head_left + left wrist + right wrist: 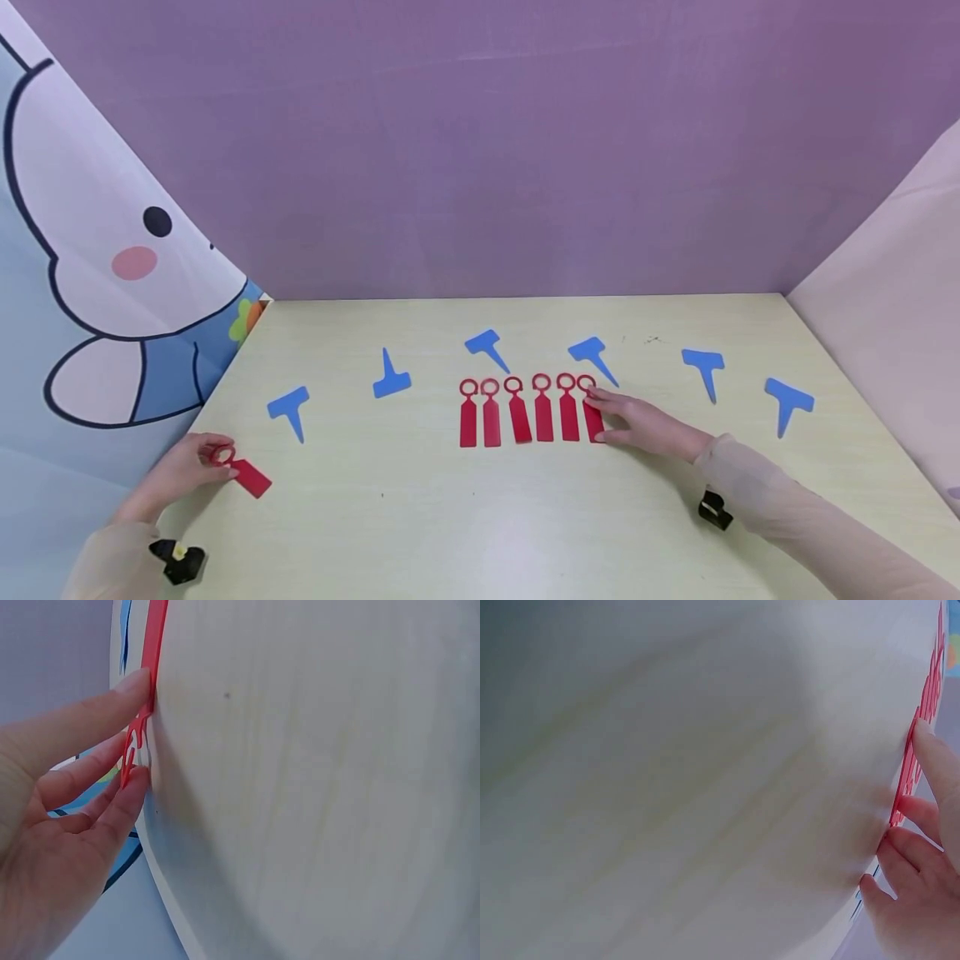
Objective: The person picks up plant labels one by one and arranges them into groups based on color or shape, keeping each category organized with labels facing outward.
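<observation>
At the table's left side, my left hand [180, 475] pinches a red hang tag [252, 479] near its ring, thumb on one side and fingers on the other. In the left wrist view this tag [154, 645] is seen nearly edge-on. My right hand [645, 421] rests at the right end of a row of several red hang tags [543, 417], all with rings pointing away. Its fingertips touch the ring of the rightmost tag [593, 423], and its thumb lies by the tag's lower corner. The right wrist view shows thumb and fingers spread along that tag's edge [905, 769].
Several blue T-shaped plant labels lie spread in an arc, from one [289, 412] at the left to another [787, 403] at the right. A purple wall [525, 150] borders the pale table [420, 533] behind; a cartoon-printed sheet [90, 292] hangs along the left.
</observation>
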